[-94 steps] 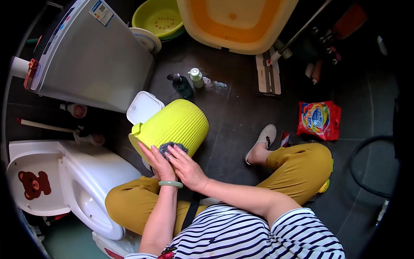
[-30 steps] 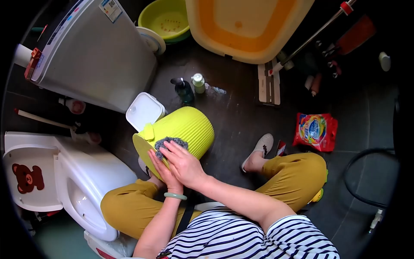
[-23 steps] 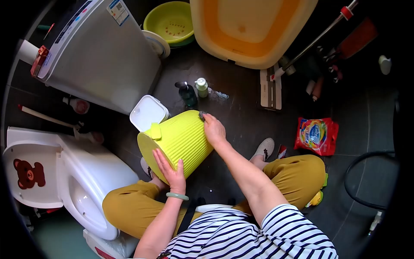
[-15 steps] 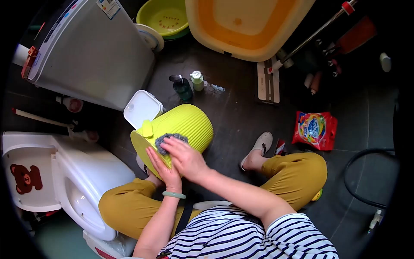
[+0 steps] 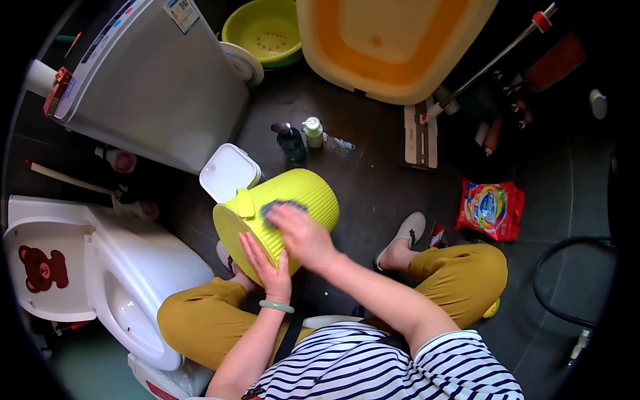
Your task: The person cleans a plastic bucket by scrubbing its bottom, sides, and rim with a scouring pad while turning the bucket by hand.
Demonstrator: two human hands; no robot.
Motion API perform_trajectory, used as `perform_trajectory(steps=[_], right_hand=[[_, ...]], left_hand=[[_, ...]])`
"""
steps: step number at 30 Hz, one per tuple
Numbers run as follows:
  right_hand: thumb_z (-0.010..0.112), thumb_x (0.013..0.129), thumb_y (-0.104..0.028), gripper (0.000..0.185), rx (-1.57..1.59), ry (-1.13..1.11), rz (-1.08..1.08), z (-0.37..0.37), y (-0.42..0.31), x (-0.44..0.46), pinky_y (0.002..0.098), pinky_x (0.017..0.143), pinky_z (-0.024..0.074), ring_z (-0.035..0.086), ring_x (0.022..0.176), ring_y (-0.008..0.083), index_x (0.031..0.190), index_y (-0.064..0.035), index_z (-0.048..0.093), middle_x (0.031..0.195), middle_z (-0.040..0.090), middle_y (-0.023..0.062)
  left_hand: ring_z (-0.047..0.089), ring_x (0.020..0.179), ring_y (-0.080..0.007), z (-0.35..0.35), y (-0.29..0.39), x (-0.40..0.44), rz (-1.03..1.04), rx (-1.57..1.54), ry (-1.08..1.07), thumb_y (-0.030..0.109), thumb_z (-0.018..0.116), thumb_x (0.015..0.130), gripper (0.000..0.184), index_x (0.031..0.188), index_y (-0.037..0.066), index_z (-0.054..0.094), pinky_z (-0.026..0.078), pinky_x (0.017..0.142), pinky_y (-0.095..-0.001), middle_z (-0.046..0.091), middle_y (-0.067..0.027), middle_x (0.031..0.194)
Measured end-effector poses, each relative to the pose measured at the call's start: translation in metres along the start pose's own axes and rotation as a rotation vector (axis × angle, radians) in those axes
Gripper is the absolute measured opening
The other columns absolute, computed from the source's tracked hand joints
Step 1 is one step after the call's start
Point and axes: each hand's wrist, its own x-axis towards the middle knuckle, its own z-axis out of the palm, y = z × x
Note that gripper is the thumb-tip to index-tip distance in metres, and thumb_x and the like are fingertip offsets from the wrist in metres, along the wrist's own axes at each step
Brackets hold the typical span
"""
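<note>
A lime-yellow ribbed bucket (image 5: 310, 200) lies tilted on its side between my knees, its flat round end facing left and toward me. My left hand (image 5: 269, 270) steadies it at the rim of that end, fingers stretched along the flat face and thumb over the ribbed side. My right hand (image 5: 303, 233), slightly blurred, presses a dark grey cloth (image 5: 280, 208) against the ribs. Most of the cloth is hidden under the fingers. A yellow tab (image 5: 245, 203) sticks out near the rim. Just behind the bucket stands a white square tub (image 5: 229, 175).
Two pump bottles, one dark (image 5: 291, 143) and one pale (image 5: 313, 132), stand beyond the bucket. A toilet (image 5: 143, 287) is at left, a grey appliance (image 5: 160, 87) behind it. A red packet (image 5: 490, 210), a flat mop (image 5: 421, 137) and a black hose (image 5: 543, 267) are at right.
My right hand and the cloth have moved right along the bucket's side. The left hand stays at the rim. The whole view has shifted slightly.
</note>
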Motion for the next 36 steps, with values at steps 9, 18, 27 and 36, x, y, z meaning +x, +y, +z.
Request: perform_trajectory(steps=[9,18,27,36], right_hand=[[0.05,0.082,-0.005,0.033,0.008,0.05,0.227,-0.01,0.019,-0.001,0.0382,0.098,0.0396,0.051,0.114,0.0305,0.113,-0.004,0.06,0.121,0.056,0.0144],[0.041,0.086,-0.013,0.032,-0.074,-0.001,0.586,-0.015,0.125,0.0,0.0377,0.089,0.0449,0.055,0.106,0.0306,0.109,-0.0074,0.062,0.115,0.058,0.0144],[0.044,0.084,-0.005,0.029,0.066,0.111,0.137,0.009,0.037,0.004,0.0377,0.094,0.0426,0.055,0.108,0.0311,0.109,-0.004,0.06,0.114,0.059,0.0144],[0.048,0.08,0.0,0.034,0.092,0.059,0.097,0.017,0.008,-0.003,0.0394,0.097,0.0406,0.051,0.114,0.0321,0.11,-0.0028,0.061,0.12,0.056,0.016]], left_hand=[[0.011,0.138,-0.0363,0.009,0.011,-0.013,0.128,0.16,-0.204,0.025,0.066,0.077,0.085,0.145,0.012,0.017,0.013,0.107,-0.0552,0.011,-0.0188,0.15],[0.011,0.138,-0.0365,0.005,0.017,-0.009,0.113,0.223,-0.274,0.025,0.068,0.074,0.087,0.144,0.013,0.018,0.013,0.107,-0.0545,0.01,-0.019,0.15],[0.014,0.137,-0.0364,-0.001,0.003,0.003,-0.033,-0.003,-0.061,0.023,0.061,0.083,0.077,0.143,0.002,0.017,0.015,0.11,-0.043,0.013,-0.021,0.149],[0.016,0.137,-0.0345,0.0,-0.002,0.002,-0.094,-0.042,0.024,0.023,0.059,0.084,0.077,0.144,0.003,0.015,0.014,0.11,-0.041,0.014,-0.0205,0.149]])
